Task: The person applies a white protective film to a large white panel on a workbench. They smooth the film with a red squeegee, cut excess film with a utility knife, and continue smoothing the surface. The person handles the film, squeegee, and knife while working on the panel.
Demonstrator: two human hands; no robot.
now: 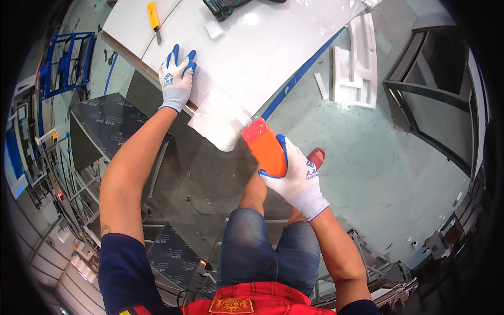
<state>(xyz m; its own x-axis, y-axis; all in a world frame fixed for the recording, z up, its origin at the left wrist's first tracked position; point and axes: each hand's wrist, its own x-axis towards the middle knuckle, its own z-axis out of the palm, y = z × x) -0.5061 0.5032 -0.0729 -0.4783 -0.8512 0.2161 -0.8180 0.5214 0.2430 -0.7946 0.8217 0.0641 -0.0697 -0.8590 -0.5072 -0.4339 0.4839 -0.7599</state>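
Scraper (264,146) work is under way at the near corner of a white panel (247,58) lying on the desk: the right hand (294,173), gloved, is clamped around the orange scraper's handle, with the blade edge meeting the loose corner of clear film (218,128) that hangs off the panel's edge. The left hand (177,79), also gloved, lies flat with fingers spread on the panel near its left edge, gripping nothing, seemingly pinning the sheet down. A yellow knife (154,18) rests further up the panel, well apart from both hands, beside a small white block (214,30); a dark power tool (223,7) sits at the far edge. By my reading the step in hand is smoothing or lifting the film at this corner; the next stroke would call for a low blade angle and steady pressure from the left hand so the panel does not slide.
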